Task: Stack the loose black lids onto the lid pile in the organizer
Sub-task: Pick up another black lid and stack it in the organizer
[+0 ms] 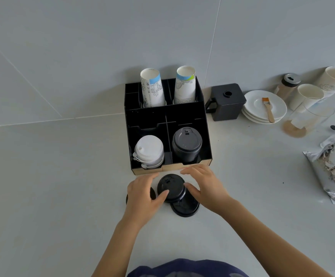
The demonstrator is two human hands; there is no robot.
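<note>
Both hands are on the pale counter (53,186) just in front of the black organizer (167,124), with a short stack of loose black lids (171,188) between them. The left hand (142,194) presses its thumb against the near left side of the stack, fingers curved over the far left edge; the right hand (204,186) has its thumb against the right side and its fingers spread above the far rim, so the two hands together grip the stack from either side. Whether the stack is lifted or resting on the counter cannot be told. A single black lid (186,206) lies flat on the counter just below and to the right of the stack, partly under it, and another dark lid (152,193) peeks out from beneath the left hand. In the organizer's front right compartment stands the pile of black lids (186,144), directly behind the right hand's fingertips; the front left compartment holds a pile of white lids (149,150). Two paper cup stacks (152,90) stand in the back row.
</note>
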